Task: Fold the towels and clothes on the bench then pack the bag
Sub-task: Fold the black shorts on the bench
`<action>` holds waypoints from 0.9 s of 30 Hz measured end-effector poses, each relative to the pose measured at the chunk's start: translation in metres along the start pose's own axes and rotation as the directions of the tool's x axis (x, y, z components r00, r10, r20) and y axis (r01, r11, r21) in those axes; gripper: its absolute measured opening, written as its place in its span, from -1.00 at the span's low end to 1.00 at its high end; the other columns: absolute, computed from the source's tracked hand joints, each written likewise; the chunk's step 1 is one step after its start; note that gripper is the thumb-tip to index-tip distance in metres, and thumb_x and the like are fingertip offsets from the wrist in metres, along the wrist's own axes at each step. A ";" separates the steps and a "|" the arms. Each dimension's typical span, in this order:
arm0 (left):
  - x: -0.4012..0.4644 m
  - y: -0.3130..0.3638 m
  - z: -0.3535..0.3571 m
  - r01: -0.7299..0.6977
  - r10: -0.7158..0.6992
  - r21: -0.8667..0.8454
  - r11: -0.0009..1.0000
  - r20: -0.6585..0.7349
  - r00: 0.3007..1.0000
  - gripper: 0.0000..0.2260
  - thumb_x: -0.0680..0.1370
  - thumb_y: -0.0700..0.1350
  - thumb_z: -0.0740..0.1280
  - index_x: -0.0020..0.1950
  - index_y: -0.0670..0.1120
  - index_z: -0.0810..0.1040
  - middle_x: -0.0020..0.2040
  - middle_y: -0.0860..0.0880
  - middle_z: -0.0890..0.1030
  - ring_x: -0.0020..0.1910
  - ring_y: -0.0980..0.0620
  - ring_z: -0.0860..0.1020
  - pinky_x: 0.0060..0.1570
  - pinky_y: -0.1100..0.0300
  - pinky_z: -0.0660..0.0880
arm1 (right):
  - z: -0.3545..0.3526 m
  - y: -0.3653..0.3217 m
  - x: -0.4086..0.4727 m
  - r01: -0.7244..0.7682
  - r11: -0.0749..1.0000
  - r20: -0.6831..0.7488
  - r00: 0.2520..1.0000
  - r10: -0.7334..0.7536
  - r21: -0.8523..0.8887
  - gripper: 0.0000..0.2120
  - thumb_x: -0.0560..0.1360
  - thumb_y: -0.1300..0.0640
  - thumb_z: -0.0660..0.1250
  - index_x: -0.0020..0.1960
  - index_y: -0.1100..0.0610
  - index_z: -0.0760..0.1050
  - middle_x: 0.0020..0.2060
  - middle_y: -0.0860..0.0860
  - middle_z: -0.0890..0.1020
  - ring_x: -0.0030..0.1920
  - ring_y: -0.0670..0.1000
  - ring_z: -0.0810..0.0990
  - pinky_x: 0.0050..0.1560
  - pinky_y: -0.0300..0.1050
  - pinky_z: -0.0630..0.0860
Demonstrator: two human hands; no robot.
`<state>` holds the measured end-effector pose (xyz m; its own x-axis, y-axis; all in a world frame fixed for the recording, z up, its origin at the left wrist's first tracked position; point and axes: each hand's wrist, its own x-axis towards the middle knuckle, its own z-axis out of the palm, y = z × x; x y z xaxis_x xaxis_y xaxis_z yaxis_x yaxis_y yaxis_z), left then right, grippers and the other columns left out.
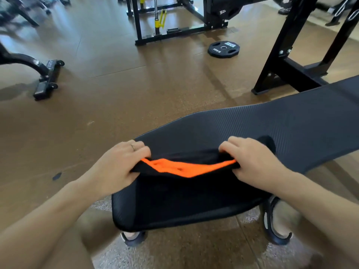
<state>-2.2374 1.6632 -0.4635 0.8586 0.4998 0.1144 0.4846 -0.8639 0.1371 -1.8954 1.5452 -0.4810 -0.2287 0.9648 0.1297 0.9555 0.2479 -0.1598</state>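
I have my left hand point(120, 164) and right hand point(250, 162) each pinching the black-orange garment point(184, 167) over the bench point(291, 129); folding barely begun, no bag in sight

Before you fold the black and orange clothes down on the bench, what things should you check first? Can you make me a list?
1. Left hand grips one end of the black garment with orange panel: ok.
2. Right hand grips the other end: ok.
3. Top edge pulled straight between the hands: not ok, it sags in the middle.
4. Garment hangs over the black ribbed padded bench: ok.
5. Lower part lies flat, no wrinkles: cannot tell, too dark.
6. Bag ready nearby: cannot tell, none in view.
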 end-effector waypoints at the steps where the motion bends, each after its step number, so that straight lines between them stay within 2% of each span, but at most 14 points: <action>1: -0.008 0.006 0.004 -0.058 0.053 0.107 0.993 0.046 0.998 -0.83 0.41 -0.14 0.32 -0.03 0.01 0.45 -0.12 0.10 0.46 -0.15 0.00 0.44 -0.14 0.08 0.43 | 0.007 -0.004 -0.011 -0.003 0.999 0.049 0.999 0.005 -0.042 -0.52 0.23 0.26 0.43 0.13 0.05 0.51 -0.10 -0.03 0.51 -0.15 0.07 0.56 -0.19 -0.01 0.51; 3: -0.020 0.016 0.014 -0.114 0.084 0.229 0.967 0.138 0.987 -0.73 0.35 -0.17 0.42 -0.01 0.01 0.46 -0.09 0.07 0.46 -0.15 -0.02 0.45 -0.16 0.10 0.43 | 0.021 -0.007 -0.028 -0.028 0.992 0.129 0.991 0.044 -0.124 -0.45 0.24 0.28 0.43 0.23 0.07 0.51 -0.07 0.00 0.51 -0.14 0.08 0.55 -0.20 -0.01 0.51; 6: -0.030 0.034 0.024 -0.111 0.055 0.312 0.944 0.183 0.982 -0.64 0.24 -0.16 0.48 -0.01 -0.02 0.49 -0.08 0.03 0.50 -0.14 -0.05 0.47 -0.15 0.09 0.46 | 0.030 -0.004 -0.043 -0.076 0.982 0.113 0.989 0.096 -0.173 -0.46 0.30 0.24 0.44 0.28 0.07 0.51 -0.05 0.01 0.53 -0.11 0.08 0.54 -0.15 0.00 0.53; 9: -0.039 0.046 0.025 -0.045 -0.026 0.353 0.934 0.192 0.981 -0.61 0.21 -0.14 0.49 0.01 -0.05 0.54 -0.05 -0.01 0.54 -0.14 -0.05 0.51 -0.14 0.08 0.52 | 0.025 0.003 -0.056 -0.106 0.990 0.084 0.990 0.114 -0.090 -0.51 0.42 0.17 0.40 0.34 0.04 0.50 0.02 -0.02 0.53 -0.02 0.04 0.53 -0.02 -0.04 0.53; 12: -0.044 0.054 0.017 0.046 -0.130 0.361 0.931 0.212 0.969 -0.64 0.23 -0.12 0.39 0.02 -0.06 0.52 -0.01 -0.02 0.53 -0.11 -0.07 0.51 -0.09 0.07 0.54 | 0.018 0.005 -0.068 -0.101 0.995 0.081 0.992 0.102 -0.005 -0.57 0.51 -0.03 0.26 0.36 -0.02 0.51 0.04 -0.09 0.53 -0.01 -0.04 0.52 0.01 -0.10 0.53; 14: -0.043 0.065 0.012 0.108 -0.167 0.302 0.947 0.175 0.970 -0.61 0.29 -0.03 0.30 0.11 -0.04 0.51 0.10 0.00 0.51 0.03 -0.07 0.52 0.06 0.09 0.50 | 0.015 0.004 -0.072 -0.101 0.995 0.084 0.991 0.102 -0.017 -0.51 0.48 -0.13 0.13 0.33 -0.04 0.54 0.02 -0.12 0.54 -0.04 -0.07 0.51 -0.01 -0.12 0.52; 16: -0.040 0.080 0.010 0.149 -0.176 0.198 0.969 0.124 0.977 -0.51 0.41 0.08 0.25 0.32 0.01 0.48 0.34 0.00 0.46 0.32 -0.07 0.45 0.35 0.09 0.38 | 0.011 0.000 -0.072 -0.101 0.995 0.047 0.994 0.102 -0.024 -0.50 0.46 -0.12 0.07 0.28 -0.05 0.58 0.01 -0.12 0.55 -0.05 -0.07 0.49 0.00 -0.13 0.48; 17: -0.036 0.088 0.011 0.147 -0.167 0.176 0.973 0.107 0.980 -0.48 0.49 0.15 0.21 0.44 0.04 0.43 0.48 -0.03 0.38 0.46 -0.07 0.35 0.48 0.05 0.27 | 0.009 -0.004 -0.070 -0.099 0.995 0.020 0.995 0.099 -0.020 -0.51 0.47 -0.10 0.05 0.25 -0.04 0.59 0.01 -0.12 0.55 -0.04 -0.07 0.48 0.02 -0.14 0.45; 19: -0.026 0.096 0.016 0.151 -0.175 0.178 0.972 0.127 0.976 -0.41 0.61 0.28 0.07 0.62 0.13 0.17 0.66 -0.05 0.09 0.63 -0.06 0.06 0.60 -0.01 0.00 | 0.004 -0.013 -0.064 -0.073 0.997 -0.040 0.997 0.072 -0.013 -0.54 0.52 -0.07 0.05 0.27 -0.01 0.58 0.07 -0.10 0.56 0.05 -0.06 0.48 0.12 -0.12 0.43; 21: -0.013 0.097 0.028 0.197 -0.233 0.201 0.960 0.173 0.957 -0.37 0.65 0.34 -0.08 0.66 0.16 -0.12 0.66 0.00 -0.16 0.64 -0.02 -0.18 0.60 0.01 -0.21 | 0.006 -0.025 -0.056 -0.039 0.999 -0.055 0.998 0.038 -0.009 -0.52 0.59 -0.10 0.08 0.44 -0.01 0.46 0.30 -0.05 0.53 0.31 -0.01 0.45 0.35 -0.05 0.38; 22: -0.008 0.097 0.035 0.216 -0.258 0.214 0.953 0.190 0.947 -0.37 0.65 0.34 -0.11 0.65 0.16 -0.19 0.65 0.01 -0.21 0.63 0.00 -0.23 0.59 0.01 -0.25 | 0.010 -0.030 -0.052 -0.018 1.000 -0.028 0.999 0.017 -0.013 -0.48 0.62 -0.14 0.06 0.54 -0.04 0.34 0.46 -0.02 0.43 0.46 0.01 0.35 0.48 0.01 0.28; 23: -0.006 0.098 0.045 0.227 -0.273 0.221 0.949 0.208 0.939 -0.38 0.65 0.34 -0.13 0.65 0.16 -0.22 0.65 0.01 -0.22 0.63 0.00 -0.25 0.58 0.01 -0.27 | 0.015 -0.034 -0.047 0.001 1.000 0.015 1.000 0.000 -0.023 -0.45 0.64 -0.17 0.01 0.61 -0.07 0.20 0.57 -0.02 0.27 0.57 0.03 0.20 0.57 0.05 0.13; 25: -0.007 0.101 0.066 0.223 -0.281 0.244 0.944 0.235 0.930 -0.40 0.65 0.34 -0.18 0.65 0.16 -0.17 0.66 -0.01 -0.19 0.63 -0.02 -0.24 0.59 -0.05 -0.25 | 0.030 -0.031 -0.042 -0.028 0.999 0.135 0.990 0.033 -0.040 -0.41 0.66 -0.25 -0.11 0.65 -0.13 -0.04 0.65 -0.03 -0.02 0.64 0.01 -0.11 0.62 0.07 -0.13; 27: -0.013 0.101 0.080 0.224 -0.294 0.282 0.933 0.238 0.926 -0.40 0.65 0.35 -0.23 0.66 0.17 -0.09 0.67 -0.03 -0.14 0.64 -0.05 -0.22 0.58 -0.12 -0.20 | 0.040 -0.016 -0.041 -0.125 0.990 0.246 0.960 0.136 -0.058 -0.41 0.65 -0.30 -0.24 0.64 -0.19 -0.16 0.65 -0.04 -0.13 0.63 -0.02 -0.24 0.61 0.04 -0.25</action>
<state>-2.1859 1.5640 -0.5302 0.6924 0.7016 -0.1681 0.6913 -0.7119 -0.1238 -1.9091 1.5055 -0.5232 -0.1357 0.9811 -0.1379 0.9858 0.1198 -0.1174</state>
